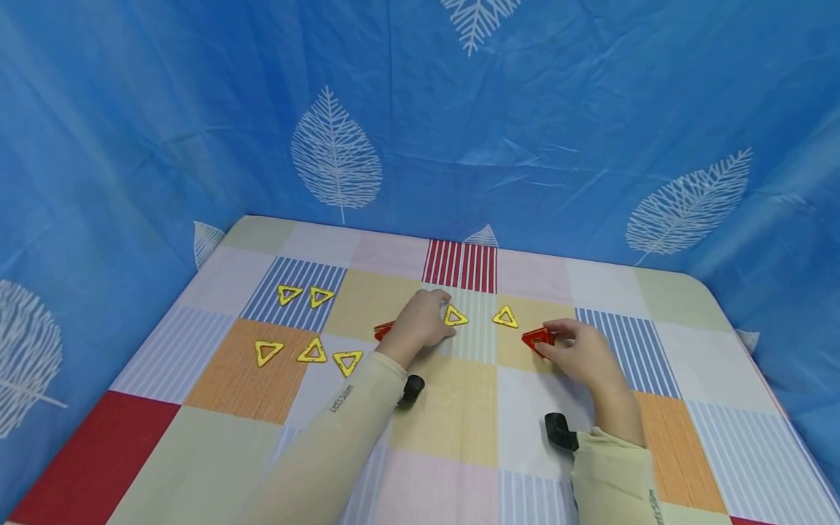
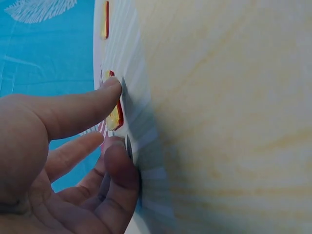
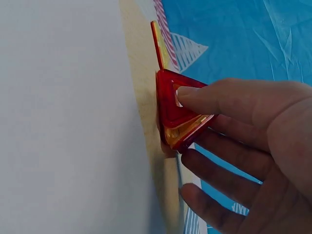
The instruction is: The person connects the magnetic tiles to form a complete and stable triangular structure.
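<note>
Thumb and fingertips of my left hand are spread at a yellow triangular frame tile, down at the cloth. In the left wrist view the thumb partly covers a red-and-yellow tile. My right hand pinches a red triangular tile, thumb against its middle opening. From the right wrist the red tile shows a second orange-red layer beneath it. Another yellow triangle lies between the two hands. A red piece peeks out beside the left wrist, mostly hidden by it.
Several yellow triangles lie at the left, among them one on an orange patch and one on blue stripes. The patchwork tablecloth covers the table. A blue leaf-print curtain hangs behind and at both sides.
</note>
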{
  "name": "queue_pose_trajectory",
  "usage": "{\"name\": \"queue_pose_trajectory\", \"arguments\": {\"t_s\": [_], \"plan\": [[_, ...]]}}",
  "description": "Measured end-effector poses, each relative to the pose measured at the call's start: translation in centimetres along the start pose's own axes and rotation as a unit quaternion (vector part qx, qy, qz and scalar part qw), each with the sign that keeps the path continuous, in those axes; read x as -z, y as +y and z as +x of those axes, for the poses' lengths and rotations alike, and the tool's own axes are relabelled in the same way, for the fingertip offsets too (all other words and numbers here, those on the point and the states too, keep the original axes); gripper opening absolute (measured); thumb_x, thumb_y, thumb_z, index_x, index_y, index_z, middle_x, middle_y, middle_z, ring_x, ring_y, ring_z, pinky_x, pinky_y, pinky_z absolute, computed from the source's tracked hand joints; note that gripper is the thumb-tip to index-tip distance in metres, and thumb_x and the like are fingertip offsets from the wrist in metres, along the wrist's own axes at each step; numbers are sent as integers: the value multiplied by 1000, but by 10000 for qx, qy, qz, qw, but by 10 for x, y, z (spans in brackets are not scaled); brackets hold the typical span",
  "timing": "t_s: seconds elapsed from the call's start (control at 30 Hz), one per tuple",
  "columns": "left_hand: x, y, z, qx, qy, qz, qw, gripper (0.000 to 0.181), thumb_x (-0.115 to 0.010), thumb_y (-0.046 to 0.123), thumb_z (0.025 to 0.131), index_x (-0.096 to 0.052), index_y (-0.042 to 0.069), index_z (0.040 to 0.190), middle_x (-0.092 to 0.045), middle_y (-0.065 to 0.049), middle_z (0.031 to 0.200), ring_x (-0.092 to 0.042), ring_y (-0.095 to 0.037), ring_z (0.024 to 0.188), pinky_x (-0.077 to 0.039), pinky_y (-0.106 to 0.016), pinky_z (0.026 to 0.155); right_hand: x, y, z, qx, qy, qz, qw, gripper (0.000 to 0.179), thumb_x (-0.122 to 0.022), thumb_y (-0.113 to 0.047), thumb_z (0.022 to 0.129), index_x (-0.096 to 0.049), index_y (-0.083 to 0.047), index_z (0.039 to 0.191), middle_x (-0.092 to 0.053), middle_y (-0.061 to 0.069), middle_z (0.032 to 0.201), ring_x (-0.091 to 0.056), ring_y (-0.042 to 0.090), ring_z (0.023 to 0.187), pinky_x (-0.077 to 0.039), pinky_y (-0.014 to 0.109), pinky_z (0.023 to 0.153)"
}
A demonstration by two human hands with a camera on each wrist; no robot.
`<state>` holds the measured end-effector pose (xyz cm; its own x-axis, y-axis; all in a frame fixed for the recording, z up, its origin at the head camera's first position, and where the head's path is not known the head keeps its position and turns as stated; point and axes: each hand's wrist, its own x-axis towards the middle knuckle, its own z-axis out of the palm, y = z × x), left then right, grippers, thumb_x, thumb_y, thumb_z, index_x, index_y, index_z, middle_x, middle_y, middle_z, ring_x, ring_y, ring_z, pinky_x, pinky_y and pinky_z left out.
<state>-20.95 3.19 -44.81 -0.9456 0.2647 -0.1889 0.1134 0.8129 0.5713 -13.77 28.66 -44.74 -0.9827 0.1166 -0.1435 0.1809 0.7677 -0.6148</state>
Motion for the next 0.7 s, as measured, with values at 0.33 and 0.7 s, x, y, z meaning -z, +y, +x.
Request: {"name": "queue_pose_trajectory", "arguments": {"t_s": [0.33, 0.7], "plan": [[0, 3, 2, 47, -95, 197, 9997, 57, -81, 19, 87, -61, 12, 140, -56, -12, 137, -53, -24, 119, -45, -39, 100, 1, 4, -1, 49, 220, -96, 9997, 47, -69, -15, 95, -57, 5, 136, -56, 30, 134, -48, 49, 127, -40, 62, 100], [1, 2, 2, 33, -151, 228, 9996, 50, -81, 19, 87, -65, 11, 134, -57, -11, 135, -53, -25, 120, -45, -39, 100, 4, 3, -3, -4, 220, 46, 9997, 56, -68, -22, 96, -51, 2, 144, -46, 29, 145, -37, 50, 135, -37, 64, 102]]}}
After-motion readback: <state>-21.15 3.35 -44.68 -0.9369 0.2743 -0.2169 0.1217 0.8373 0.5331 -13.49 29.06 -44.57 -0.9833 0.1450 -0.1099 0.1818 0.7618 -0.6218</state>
